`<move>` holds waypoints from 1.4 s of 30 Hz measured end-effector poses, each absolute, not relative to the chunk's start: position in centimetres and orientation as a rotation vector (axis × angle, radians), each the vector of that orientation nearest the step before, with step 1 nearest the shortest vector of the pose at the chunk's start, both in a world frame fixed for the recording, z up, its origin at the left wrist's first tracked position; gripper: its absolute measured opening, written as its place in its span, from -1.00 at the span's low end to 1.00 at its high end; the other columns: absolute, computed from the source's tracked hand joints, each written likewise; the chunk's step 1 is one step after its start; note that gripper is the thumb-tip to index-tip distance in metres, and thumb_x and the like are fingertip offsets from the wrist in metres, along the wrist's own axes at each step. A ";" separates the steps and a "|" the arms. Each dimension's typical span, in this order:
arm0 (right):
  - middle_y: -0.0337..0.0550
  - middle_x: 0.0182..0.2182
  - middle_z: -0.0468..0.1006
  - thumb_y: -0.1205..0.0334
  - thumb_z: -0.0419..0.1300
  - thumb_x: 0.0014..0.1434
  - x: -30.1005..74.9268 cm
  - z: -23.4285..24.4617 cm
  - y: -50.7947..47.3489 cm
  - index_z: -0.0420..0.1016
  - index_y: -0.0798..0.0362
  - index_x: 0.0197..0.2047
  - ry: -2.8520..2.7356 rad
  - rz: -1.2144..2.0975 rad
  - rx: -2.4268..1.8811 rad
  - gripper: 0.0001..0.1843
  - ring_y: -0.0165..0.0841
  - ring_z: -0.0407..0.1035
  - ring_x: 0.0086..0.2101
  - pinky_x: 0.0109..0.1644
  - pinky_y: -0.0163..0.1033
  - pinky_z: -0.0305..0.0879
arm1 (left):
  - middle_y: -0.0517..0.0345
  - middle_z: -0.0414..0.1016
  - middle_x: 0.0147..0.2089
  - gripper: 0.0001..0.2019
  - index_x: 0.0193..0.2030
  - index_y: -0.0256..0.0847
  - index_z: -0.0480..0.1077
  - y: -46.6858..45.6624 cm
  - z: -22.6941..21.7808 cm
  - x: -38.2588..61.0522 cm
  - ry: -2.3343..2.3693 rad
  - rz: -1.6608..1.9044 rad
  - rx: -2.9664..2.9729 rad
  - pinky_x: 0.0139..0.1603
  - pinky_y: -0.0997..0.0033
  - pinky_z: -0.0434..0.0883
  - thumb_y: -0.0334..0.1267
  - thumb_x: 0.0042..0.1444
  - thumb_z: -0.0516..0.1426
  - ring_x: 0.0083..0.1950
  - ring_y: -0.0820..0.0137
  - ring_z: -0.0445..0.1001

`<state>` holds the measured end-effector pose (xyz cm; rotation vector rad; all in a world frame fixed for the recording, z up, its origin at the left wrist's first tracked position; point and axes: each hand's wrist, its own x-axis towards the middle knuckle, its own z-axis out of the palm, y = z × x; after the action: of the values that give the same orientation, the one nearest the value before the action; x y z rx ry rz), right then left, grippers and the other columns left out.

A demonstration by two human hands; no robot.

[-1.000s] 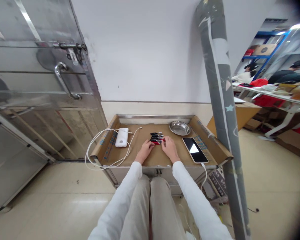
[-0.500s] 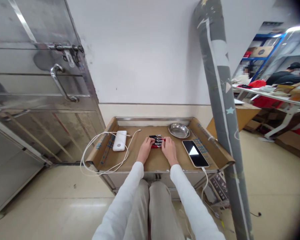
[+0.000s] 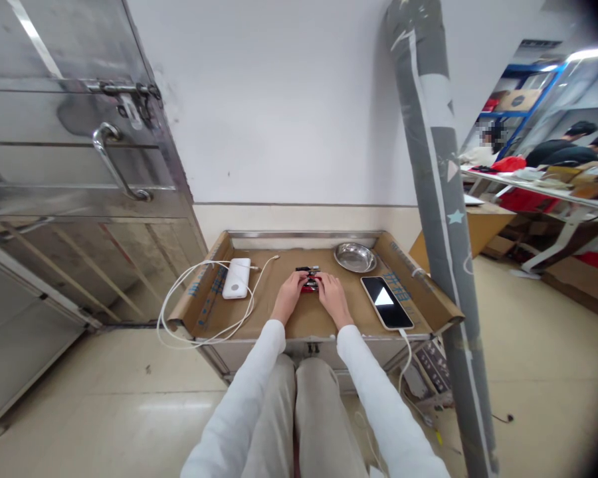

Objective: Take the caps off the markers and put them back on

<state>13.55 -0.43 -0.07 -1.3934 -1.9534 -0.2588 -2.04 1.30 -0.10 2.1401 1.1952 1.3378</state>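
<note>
A small heap of black and red pens or markers point(image 3: 309, 277) lies in the middle of a cardboard-lined metal tray table point(image 3: 259, 312). My left hand point(image 3: 290, 290) and my right hand point(image 3: 329, 292) press in on the heap from either side, fingers curled round it. Both arms wear white sleeves. Only the top of the bunch shows between my fingertips.
A white power bank point(image 3: 236, 277) with a looping white cable point(image 3: 179, 312) lies at the left. A steel dish point(image 3: 355, 256) sits at the back right, a phone point(image 3: 387, 302) at the right. A steel door point(image 3: 70, 166) stands left, a grey rolled mat point(image 3: 436, 186) leans right. People work at the far right.
My hands have closed in on the pens from both sides, gathering the spread row into a tight bunch. The camera has tilted slightly.
</note>
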 end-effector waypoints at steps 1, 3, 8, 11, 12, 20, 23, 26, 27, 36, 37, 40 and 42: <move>-0.03 -0.23 0.52 0.21 -0.21 0.37 13.6 -0.1 -0.4 0.35 0.09 -0.11 -1.944 -0.255 -1.398 -0.66 -0.25 0.37 -0.20 -0.10 -0.17 0.18 | 0.11 0.47 -0.07 -0.83 -0.04 -0.15 0.30 1.3 0.0 -2.1 1.218 1.357 2.149 0.06 0.34 0.39 -0.28 0.27 -0.01 -0.03 0.41 0.47; -0.03 -0.23 0.52 0.22 -0.20 0.37 13.5 -0.1 -0.4 0.35 0.09 -0.12 -1.937 -0.245 -1.403 -0.67 -0.25 0.37 -0.21 -0.10 -0.17 0.18 | 0.10 0.48 -0.10 -0.84 -0.05 -0.16 0.31 1.3 0.1 -2.1 1.255 1.396 2.173 0.05 0.31 0.39 -0.27 0.26 0.00 -0.05 0.39 0.46; -0.04 -0.23 0.52 0.23 -0.18 0.36 13.5 0.1 -0.6 0.37 0.08 -0.12 -1.963 -0.216 -1.381 -0.68 -0.26 0.37 -0.22 -0.11 -0.17 0.19 | 0.09 0.48 -0.11 -0.85 -0.08 -0.17 0.32 1.3 0.1 -2.2 1.232 1.402 2.227 0.04 0.29 0.39 -0.27 0.27 -0.01 -0.06 0.38 0.45; -0.04 -0.21 0.52 0.25 -0.16 0.35 13.5 0.2 -0.7 0.38 0.07 -0.11 -1.986 -0.193 -1.347 -0.70 -0.25 0.36 -0.22 -0.10 -0.17 0.21 | 0.09 0.46 -0.09 -0.84 -0.07 -0.16 0.32 1.2 -0.1 -2.2 1.210 1.378 2.226 0.06 0.31 0.38 -0.26 0.28 -0.02 -0.03 0.39 0.44; -0.05 -0.21 0.52 0.25 -0.15 0.35 13.5 0.3 -0.8 0.38 0.06 -0.10 -1.997 -0.184 -1.333 -0.71 -0.25 0.36 -0.22 -0.10 -0.18 0.22 | 0.09 0.46 -0.09 -0.84 -0.07 -0.16 0.32 1.3 -0.2 -2.1 1.203 1.360 2.232 0.06 0.31 0.38 -0.26 0.28 -0.02 -0.03 0.39 0.44; -0.11 -0.19 0.53 0.21 -0.10 0.34 13.5 0.5 -0.8 0.41 -0.01 -0.09 -2.052 -0.168 -1.277 -0.73 -0.27 0.34 -0.21 -0.08 -0.20 0.22 | 0.07 0.43 0.00 -0.79 0.01 -0.15 0.25 1.2 -0.5 -2.1 1.158 1.304 2.149 0.04 0.35 0.40 -0.33 0.25 -0.02 -0.02 0.42 0.47; -0.09 -0.24 0.53 0.21 -0.11 0.34 13.6 0.4 -0.6 0.42 0.01 -0.13 -2.028 -0.234 -1.350 -0.71 -0.26 0.33 -0.25 -0.12 -0.19 0.19 | 0.05 0.44 -0.02 -0.78 0.02 -0.16 0.25 0.8 -0.2 -2.1 1.310 1.297 2.172 0.01 0.31 0.40 -0.33 0.24 -0.01 -0.04 0.38 0.47; -0.05 -0.28 0.52 0.24 -0.15 0.35 13.8 0.0 -0.4 0.39 0.06 -0.14 -1.964 -0.291 -1.428 -0.70 -0.24 0.32 -0.27 -0.15 -0.19 0.16 | 0.06 0.48 -0.09 -0.83 -0.06 -0.17 0.31 0.7 0.1 -2.1 1.333 1.129 2.388 0.00 0.24 0.37 -0.28 0.21 0.06 -0.05 0.30 0.45; -0.05 -0.30 0.51 0.25 -0.16 0.35 13.9 -0.1 -0.3 0.39 0.07 -0.15 -1.954 -0.300 -1.444 -0.70 -0.24 0.32 -0.28 -0.16 -0.19 0.16 | 0.06 0.48 -0.11 -0.84 -0.08 -0.17 0.33 0.7 0.2 -2.1 1.307 1.059 2.457 -0.01 0.23 0.36 -0.26 0.20 0.08 -0.05 0.28 0.44; -0.06 -0.29 0.51 0.22 -0.19 0.36 13.9 -0.5 -0.2 0.35 0.06 -0.18 -1.937 -0.266 -1.435 -0.69 -0.26 0.34 -0.28 -0.15 -0.20 0.17 | 0.07 0.47 -0.14 -0.87 -0.16 -0.18 0.36 0.6 0.6 -1.9 1.257 0.956 2.529 -0.03 0.26 0.31 -0.23 0.20 0.08 -0.07 0.29 0.39; -0.06 -0.29 0.51 0.22 -0.19 0.36 13.9 -0.4 -0.2 0.35 0.06 -0.17 -1.929 -0.259 -1.435 -0.69 -0.26 0.35 -0.28 -0.15 -0.20 0.18 | 0.07 0.46 -0.15 -0.87 -0.16 -0.18 0.36 0.6 0.6 -2.0 1.284 0.984 2.522 -0.02 0.25 0.31 -0.23 0.22 0.06 -0.08 0.29 0.39; -0.04 -0.28 0.52 0.20 -0.19 0.36 13.9 -0.2 -0.2 0.36 0.07 -0.14 -1.901 -0.242 -1.444 -0.68 -0.25 0.35 -0.27 -0.14 -0.19 0.20 | 0.03 0.43 -0.15 -0.82 -0.12 -0.19 0.35 1.2 0.6 -2.2 1.466 1.132 2.438 -0.01 0.22 0.31 -0.32 0.27 -0.06 -0.08 0.28 0.38; -0.03 -0.25 0.53 0.20 -0.19 0.36 13.9 -0.2 -0.2 0.37 0.08 -0.08 -1.889 -0.241 -1.452 -0.66 -0.24 0.35 -0.25 -0.13 -0.18 0.21 | 0.00 0.41 -0.12 -0.76 -0.07 -0.22 0.33 2.1 0.4 -2.5 1.588 1.223 2.332 0.01 0.22 0.32 -0.41 0.25 -0.10 -0.07 0.29 0.37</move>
<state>13.88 -0.21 -0.19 -1.4521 -1.8888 -0.2414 -2.48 2.14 0.39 2.3323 1.5884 1.2230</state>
